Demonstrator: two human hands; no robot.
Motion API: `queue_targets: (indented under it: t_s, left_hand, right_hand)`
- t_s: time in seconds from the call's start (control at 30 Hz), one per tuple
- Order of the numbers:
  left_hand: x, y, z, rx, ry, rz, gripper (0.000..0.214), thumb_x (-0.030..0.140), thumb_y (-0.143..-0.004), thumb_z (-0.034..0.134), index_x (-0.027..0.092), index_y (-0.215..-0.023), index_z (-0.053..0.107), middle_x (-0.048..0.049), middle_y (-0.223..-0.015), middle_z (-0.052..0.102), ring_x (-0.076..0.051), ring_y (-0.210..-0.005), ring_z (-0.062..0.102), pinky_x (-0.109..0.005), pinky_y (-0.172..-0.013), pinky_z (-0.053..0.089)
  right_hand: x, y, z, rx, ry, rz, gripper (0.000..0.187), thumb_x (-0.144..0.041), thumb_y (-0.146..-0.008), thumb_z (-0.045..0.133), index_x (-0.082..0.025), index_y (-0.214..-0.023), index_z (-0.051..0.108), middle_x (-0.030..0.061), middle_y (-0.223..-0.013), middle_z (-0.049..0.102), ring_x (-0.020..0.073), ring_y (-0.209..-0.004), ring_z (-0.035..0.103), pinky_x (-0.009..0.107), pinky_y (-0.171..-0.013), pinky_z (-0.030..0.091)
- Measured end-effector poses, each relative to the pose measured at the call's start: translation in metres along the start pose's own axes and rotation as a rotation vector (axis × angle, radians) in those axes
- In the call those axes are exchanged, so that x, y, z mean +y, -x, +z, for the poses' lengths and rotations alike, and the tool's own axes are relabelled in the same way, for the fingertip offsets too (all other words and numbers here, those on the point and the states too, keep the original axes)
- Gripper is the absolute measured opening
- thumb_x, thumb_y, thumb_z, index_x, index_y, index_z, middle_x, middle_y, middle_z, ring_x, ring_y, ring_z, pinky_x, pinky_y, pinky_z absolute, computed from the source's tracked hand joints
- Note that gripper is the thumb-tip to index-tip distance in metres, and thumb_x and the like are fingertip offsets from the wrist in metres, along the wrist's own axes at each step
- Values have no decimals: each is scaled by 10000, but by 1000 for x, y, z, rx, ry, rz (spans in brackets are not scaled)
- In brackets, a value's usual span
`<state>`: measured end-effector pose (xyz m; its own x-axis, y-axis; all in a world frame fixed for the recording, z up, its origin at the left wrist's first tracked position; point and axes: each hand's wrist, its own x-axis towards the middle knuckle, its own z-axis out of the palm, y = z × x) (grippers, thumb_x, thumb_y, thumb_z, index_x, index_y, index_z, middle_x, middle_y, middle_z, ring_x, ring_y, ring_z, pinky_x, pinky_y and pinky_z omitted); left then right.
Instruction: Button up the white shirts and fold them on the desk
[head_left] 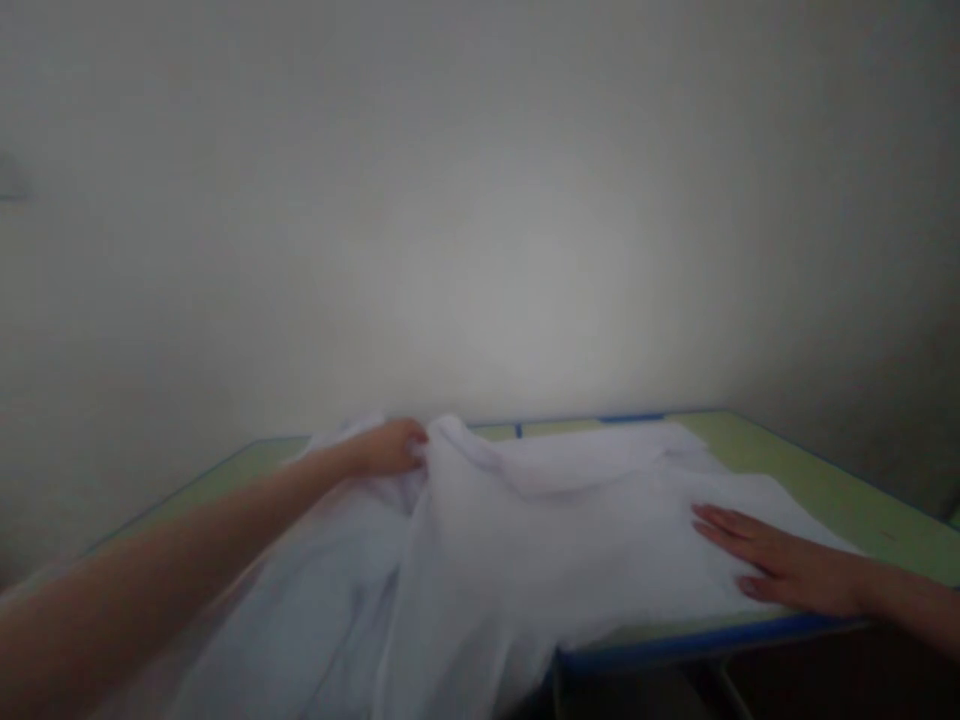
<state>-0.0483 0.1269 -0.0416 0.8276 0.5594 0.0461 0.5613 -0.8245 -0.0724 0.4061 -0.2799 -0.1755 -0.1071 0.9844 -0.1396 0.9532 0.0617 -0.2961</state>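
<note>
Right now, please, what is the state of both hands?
Left hand: closed, holding a raised fold of the white draped cloth.
Right hand: open, resting palm down on the same cloth.

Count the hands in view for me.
2: the left hand grips bunched white cloth left of centre; the right hand lies open on the cloth near the table's blue front edge. No others show.

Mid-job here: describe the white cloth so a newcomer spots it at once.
Below the pale grey wall is a green table with blue edging. Across it spreads the creased white cloth, draping over the near edge; the bare left hand grips a raised fold and the bare right hand lies flat on it. Its folds and whiteness set it apart from the table.
</note>
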Motion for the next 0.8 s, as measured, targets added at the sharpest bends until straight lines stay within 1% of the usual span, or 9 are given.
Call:
queue_targets:
  t_s: [0.13, 0.23, 0.33, 0.4, 0.47, 0.53, 0.63, 0.73, 0.8]
  left_hand:
    - [-23, -47, 29, -4, 79, -172, 554, 430, -701, 536, 136, -1169, 577, -116, -1179, 598, -253, -1093, 542, -313, -943, 395]
    - [-31, -71, 46, -28, 204, -282, 783, 498, -684, 544, 111, -1347, 395, -131, -1243, 559, -259, -1126, 529, -309, -945, 399]
    - [-38, -85, 64, -26, 315, -280, 976, 603, -705, 498, 81, -1444, 131, -154, -1323, 484, -258, -1190, 482, -312, -981, 369]
    - [-40, -84, 76, 2, 339, -282, 928, 646, -765, 383, 70, -1443, 120, -169, -1384, 403, -266, -1245, 421, -329, -1011, 335]
    - [-38, -73, 83, 34, 327, -256, 830, 652, -812, 277, 90, -1421, 223, -160, -1396, 389, -271, -1255, 407, -343, -1020, 321]
    - [-33, -56, 84, 34, 324, -157, 769, 652, -821, 273, 143, -1398, 291, -130, -1339, 471, -260, -1189, 482, -336, -989, 357]
    - [-28, -29, 81, 17, 273, 3, 851, 673, -708, 489, 189, -1385, 315, -102, -1270, 540, -255, -1096, 550, -320, -946, 401]
    - [-37, -12, 79, 4, 150, 9, 1014, 663, -547, 644, 152, -1368, 342, -137, -1293, 509, -281, -1121, 527, -330, -965, 392]
    - [-52, -7, 79, -35, 103, -7, 1049, 641, -529, 665, 119, -1374, 328, -158, -1290, 506, -285, -1134, 516, -329, -971, 387]
  right_hand:
    - [56, 26, 12, 85, -46, 141, 685, -573, -803, 461, -385, -1403, 188, -86, -1496, 69, 283, -1361, 34, 485, -1114, 71]
    - [91, 47, 20, 110, -53, 243, 699, -562, -780, 492, -419, -1392, 186, -96, -1489, 69, 260, -1361, 21, 435, -1120, 67]
    - [115, 61, 23, 143, -54, 306, 704, -544, -773, 513, -458, -1383, 172, -110, -1483, 75, 210, -1365, 29, 347, -1120, 74]
    - [124, 64, 20, 145, -63, 321, 692, -548, -773, 517, -476, -1378, 189, -116, -1483, 95, 197, -1366, 59, 324, -1119, 84]
    - [126, 58, 13, 144, -66, 348, 632, -563, -777, 509, -482, -1358, 274, -101, -1476, 176, 207, -1362, 127, 325, -1119, 118]
    - [123, 44, 3, 185, -45, 371, 581, -580, -774, 507, -455, -1327, 380, -62, -1448, 291, 234, -1344, 216, 335, -1116, 167]
    - [106, 10, -13, 283, 28, 293, 611, -580, -772, 516, -368, -1338, 421, -9, -1429, 350, 260, -1325, 280, 359, -1115, 213]
    - [82, -33, -25, 317, 90, 148, 645, -571, -790, 503, -300, -1365, 394, 25, -1443, 327, 270, -1326, 280, 417, -1111, 224]
    - [66, -64, -29, 319, 114, 71, 655, -581, -790, 499, -276, -1361, 403, 45, -1431, 346, 282, -1317, 295, 456, -1096, 242]
